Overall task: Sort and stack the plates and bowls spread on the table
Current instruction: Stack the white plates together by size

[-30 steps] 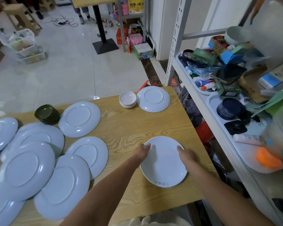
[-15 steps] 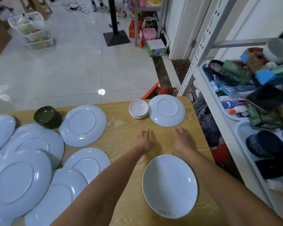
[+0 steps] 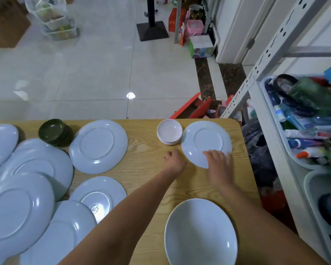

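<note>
At the far right corner of the counter (image 3: 145,163), your right hand (image 3: 219,165) lies with its fingers (image 3: 211,154) spread and nearly straight, the tips resting on the near rim of an upside-down plate (image 3: 206,138); nothing is gripped. Your left hand (image 3: 173,161) sits on the bare wood just left of that plate, its fingers (image 3: 168,154) loosely curled and holding nothing.

Touching the plate's left edge stands a stack of small white bowls (image 3: 169,131), the top one empty. A stack of green bowls (image 3: 54,131) stands well to the left, also empty on top. Between your forearms, at the near edge, a deep white plate (image 3: 201,232) lies upright and empty. More upturned plates (image 3: 98,146) overlap across the left side. Bottles and tubes (image 3: 302,134) crowd a tray on the shelf at right.

A second ago both hands held the deep plate; half a second ago they were on bare wood short of the upturned one, which your right hand now touches.
</note>
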`<state>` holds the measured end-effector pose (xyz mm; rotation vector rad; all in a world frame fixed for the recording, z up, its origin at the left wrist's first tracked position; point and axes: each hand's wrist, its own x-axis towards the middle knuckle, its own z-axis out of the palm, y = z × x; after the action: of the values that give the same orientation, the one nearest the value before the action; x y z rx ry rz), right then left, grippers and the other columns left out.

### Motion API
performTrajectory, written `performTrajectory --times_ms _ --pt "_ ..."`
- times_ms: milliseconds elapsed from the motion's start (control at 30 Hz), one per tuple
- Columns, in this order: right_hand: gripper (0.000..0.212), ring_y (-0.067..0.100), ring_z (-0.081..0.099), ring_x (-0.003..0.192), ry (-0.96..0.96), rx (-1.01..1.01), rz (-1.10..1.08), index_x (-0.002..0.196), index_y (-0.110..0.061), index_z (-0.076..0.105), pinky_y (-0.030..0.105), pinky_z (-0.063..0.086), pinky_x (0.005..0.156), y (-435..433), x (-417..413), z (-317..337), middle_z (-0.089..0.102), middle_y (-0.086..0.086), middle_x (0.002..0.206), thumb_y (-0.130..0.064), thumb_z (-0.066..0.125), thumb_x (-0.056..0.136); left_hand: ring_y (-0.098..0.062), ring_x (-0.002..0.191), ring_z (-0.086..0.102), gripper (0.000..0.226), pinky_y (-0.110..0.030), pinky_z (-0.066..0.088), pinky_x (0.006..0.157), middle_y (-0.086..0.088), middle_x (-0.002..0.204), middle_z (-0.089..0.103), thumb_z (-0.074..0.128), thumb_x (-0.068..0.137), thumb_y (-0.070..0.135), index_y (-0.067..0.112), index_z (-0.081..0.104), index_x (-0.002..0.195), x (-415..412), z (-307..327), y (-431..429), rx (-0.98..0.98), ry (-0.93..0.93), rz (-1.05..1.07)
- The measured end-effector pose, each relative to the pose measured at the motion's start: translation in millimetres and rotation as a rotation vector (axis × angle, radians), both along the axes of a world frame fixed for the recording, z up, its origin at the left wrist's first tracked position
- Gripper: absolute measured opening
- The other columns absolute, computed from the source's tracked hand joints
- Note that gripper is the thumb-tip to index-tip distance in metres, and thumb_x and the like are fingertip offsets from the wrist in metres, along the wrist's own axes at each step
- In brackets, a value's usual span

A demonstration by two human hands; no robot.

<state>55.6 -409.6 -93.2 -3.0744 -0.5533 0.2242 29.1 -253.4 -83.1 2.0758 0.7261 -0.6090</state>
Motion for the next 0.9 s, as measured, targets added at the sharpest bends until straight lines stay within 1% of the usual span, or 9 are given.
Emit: performTrajectory --times_ms 100,267,333,433,533,600,700,833,900 --pt "0.035 0.033 0.063 0.087 -0.107 0.376 -0.123 0.089 -0.015 0.068 0.033 0.035 0.088 -10 -18 -13 0.065 0.004 0.089 -0.006 0.045 0.065 -0.033 0.128 0.029 0.044 -0.04 0.03 0.111 -0.013 0.136 0.031 0.049 0.086 0.016 0.013 0.041 0.129 -2 0 -3 -0.098 0.013 0.131" --pt "0.047 0.036 0.032 0.132 0.237 0.601 -0.944 0.134 -0.008 0.048 0.042 0.022 0.112 -30 -3 -4 0.039 0.016 0.144 -0.026 0.048 0.091 -0.03 0.13 0.026 0.046 -0.042 0.03 0.111 -0.008 0.142 0.024 0.04 0.087 0.008 0.013 0.039 0.133 -4 7 -18 -0.162 0.08 0.247" --pt "0.039 0.037 0.041 0.122 0.354 0.653 -0.99 0.122 -0.009 0.055 0.046 0.034 0.107 -34 7 -1 0.049 0.014 0.132 -0.025 0.053 0.087 -0.031 0.132 0.024 0.051 -0.043 0.029 0.111 -0.009 0.144 0.021 0.04 0.087 0.007 0.013 0.036 0.137 -6 13 -26 -0.148 0.116 0.255" --pt "0.006 0.028 0.052 0.084 0.536 0.869 -1.042 0.082 -0.008 0.055 0.036 0.044 0.074 -33 14 13 0.055 0.016 0.098 -0.013 0.055 0.085 -0.032 0.132 0.024 0.057 -0.045 0.029 0.11 -0.01 0.144 0.02 0.042 0.082 0.004 0.014 0.036 0.138 -9 21 -27 -0.15 0.138 0.292" --pt "0.004 0.017 0.048 0.068 0.716 1.064 -1.083 0.095 -0.009 0.056 0.029 0.038 0.058 -40 18 24 0.055 0.011 0.095 -0.009 0.051 0.094 -0.033 0.128 0.03 0.057 -0.048 0.035 0.107 -0.006 0.141 0.022 0.041 0.077 0.001 0.018 0.044 0.131 -14 20 -18 -0.198 0.133 0.406" --pt "0.026 0.017 0.053 0.073 0.762 1.12 -1.062 0.118 -0.003 0.055 0.03 0.043 0.061 -37 19 28 0.059 0.013 0.11 -0.01 0.055 0.093 -0.032 0.125 0.034 0.054 -0.052 0.039 0.103 -0.003 0.137 0.024 0.04 0.074 0.001 0.02 0.047 0.124 -20 20 -14 -0.242 0.129 0.492" --pt "0.046 0.025 0.056 0.099 0.738 1.169 -1.027 0.132 0.0 0.047 0.036 0.045 0.088 -22 16 32 0.054 0.017 0.132 -0.016 0.06 0.091 -0.031 0.114 0.04 0.042 -0.052 0.046 0.095 -0.002 0.124 0.031 0.044 0.069 0.005 0.023 0.047 0.107 -30 19 -11 -0.32 0.086 0.6" --pt "0.047 0.027 0.054 0.111 0.646 1.203 -1.071 0.131 -0.002 0.05 0.031 0.04 0.086 -5 17 40 0.055 0.012 0.129 -0.034 0.05 0.096 -0.031 0.102 0.054 0.034 -0.047 0.047 0.091 -0.008 0.117 0.054 0.059 0.076 0.027 0.016 0.05 0.107 -35 22 -5 -0.544 0.028 0.823" --pt "0.051 0.027 0.054 0.106 0.567 1.214 -1.146 0.13 0.0 0.051 0.032 0.041 0.085 -1 17 47 0.056 0.013 0.127 -0.038 0.048 0.096 -0.027 0.101 0.057 0.04 -0.039 0.046 0.088 -0.005 0.117 0.059 0.052 0.086 0.044 0.017 0.053 0.117 -40 34 -2 -0.663 0.061 0.916"
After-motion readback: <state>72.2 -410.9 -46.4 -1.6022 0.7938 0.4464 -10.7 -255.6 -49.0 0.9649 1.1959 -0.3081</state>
